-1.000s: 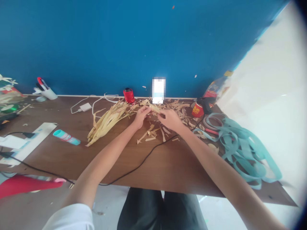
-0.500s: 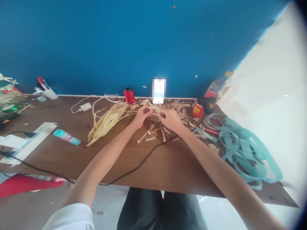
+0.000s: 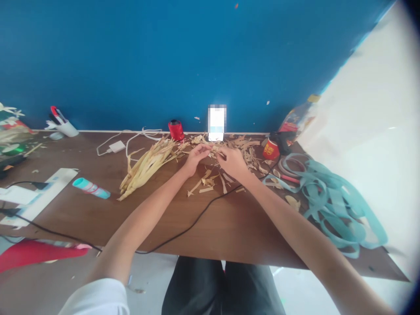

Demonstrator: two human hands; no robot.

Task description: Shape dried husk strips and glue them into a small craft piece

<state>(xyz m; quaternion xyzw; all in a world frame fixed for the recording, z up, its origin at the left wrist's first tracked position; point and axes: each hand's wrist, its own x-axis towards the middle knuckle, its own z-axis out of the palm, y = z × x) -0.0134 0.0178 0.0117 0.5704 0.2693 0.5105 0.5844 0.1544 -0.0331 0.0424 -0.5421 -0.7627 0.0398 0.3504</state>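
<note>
My left hand (image 3: 197,158) and my right hand (image 3: 233,162) meet over the back half of the table, fingertips close together. Between them is a small pale piece of dried husk (image 3: 215,149), partly hidden by the fingers. Both hands are closed in a pinch on it. Loose husk scraps (image 3: 247,151) lie behind and around the hands, with more strips (image 3: 207,183) in front. To the left rests a bundle of long, yellowish dried husks (image 3: 147,168), which looks like corn husk.
A lit phone (image 3: 217,122) stands against the blue wall. Along the back are a red roll (image 3: 176,130) and a red paper cup (image 3: 271,149). Teal ribbon (image 3: 331,201) heaps at the right. A black cable (image 3: 200,216) crosses the table; a power strip (image 3: 59,183) lies left.
The left fingers have stretched slightly towards the right hand at the husk piece. The right hand stays nearly in place, and the rest of the table looks the same.
</note>
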